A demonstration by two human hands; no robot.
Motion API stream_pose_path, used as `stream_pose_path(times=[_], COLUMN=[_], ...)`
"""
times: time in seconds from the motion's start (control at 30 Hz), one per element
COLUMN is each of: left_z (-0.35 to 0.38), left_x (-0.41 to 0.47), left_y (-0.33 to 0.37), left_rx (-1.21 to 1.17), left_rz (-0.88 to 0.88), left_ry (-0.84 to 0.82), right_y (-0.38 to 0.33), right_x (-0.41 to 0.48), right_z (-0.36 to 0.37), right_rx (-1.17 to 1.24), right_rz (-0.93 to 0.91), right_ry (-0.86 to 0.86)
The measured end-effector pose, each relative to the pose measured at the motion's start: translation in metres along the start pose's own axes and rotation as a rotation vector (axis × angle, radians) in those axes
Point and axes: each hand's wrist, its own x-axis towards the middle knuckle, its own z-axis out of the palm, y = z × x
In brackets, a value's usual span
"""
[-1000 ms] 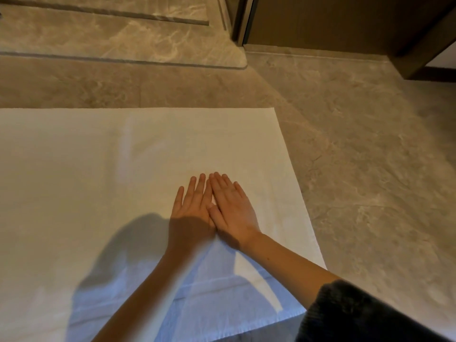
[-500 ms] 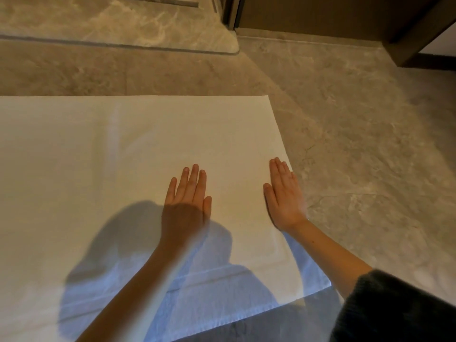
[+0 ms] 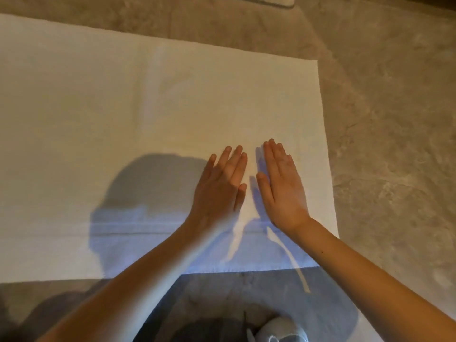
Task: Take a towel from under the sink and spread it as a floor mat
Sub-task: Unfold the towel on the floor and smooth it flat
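"White towel (image 3: pixel 123 144), just the one?"

"One towel and two hands, in the head view, the only view. The towel lies spread flat on the grey-brown stone floor (image 3: pixel 394 119)."

"Which way does it run?"

"Its long axis goes left to right across the floor. The left end runs out of the picture. The right end's short edge runs away from the person, on a slight slant. Its far corner shows, and the near one is hidden behind the right forearm."

"And the hands?"

"The left hand (image 3: pixel 219 191) and the right hand (image 3: pixel 283 193) both lie palm down on the towel, toward its right end and closer to its near edge than its far one. Each has its fingers straight and held close together, with nothing gripped or pinched. They are just beside each other, thumbs inward, with a narrow strip of towel between them."

"Anything else?"

"The person's shadow falls on the towel left of the hands and across its near edge. One pale rounded thing (image 3: pixel 276 329) sits at the bottom of the picture; I cannot tell what it is."
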Motion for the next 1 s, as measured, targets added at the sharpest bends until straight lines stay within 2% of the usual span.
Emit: stream_pose_path(times=[0.13, 0.23, 0.33, 0.43, 0.73, 0.9, 1.0], left_z=[0.008, 0.014, 0.016, 0.018, 0.021, 0.017, 0.012], left_x=[-0.024, -0.030, -0.031, -0.032, -0.033, -0.032, -0.037], left_y=[0.006, 0.003, 0.003, 0.001, 0.000, 0.003, 0.007], left_rx=[-0.005, 0.081, 0.108, 0.083, 0.112, 0.098, 0.052], left_rz=[-0.005, 0.022, 0.004, -0.012, 0.012, 0.006, 0.016], left_ry=[-0.015, -0.019, -0.009, -0.044, -0.035, -0.057, -0.027], right_y=[-0.033, -0.030, -0.016, 0.004, 0.077, 0.081, 0.065], right_x=[-0.015, -0.017, -0.015, -0.016, -0.036, -0.036, -0.043], right_z=[0.022, 0.030, 0.033, 0.031, 0.002, -0.007, -0.009], right_rx=[-0.001, -0.005, -0.136, -0.195, -0.153, -0.139, -0.093], right_rz=[-0.063, -0.069, -0.079, -0.052, 0.187, 0.257, 0.211], right_ry=[-0.119, -0.154, -0.161, -0.133, -0.024, -0.024, 0.002])
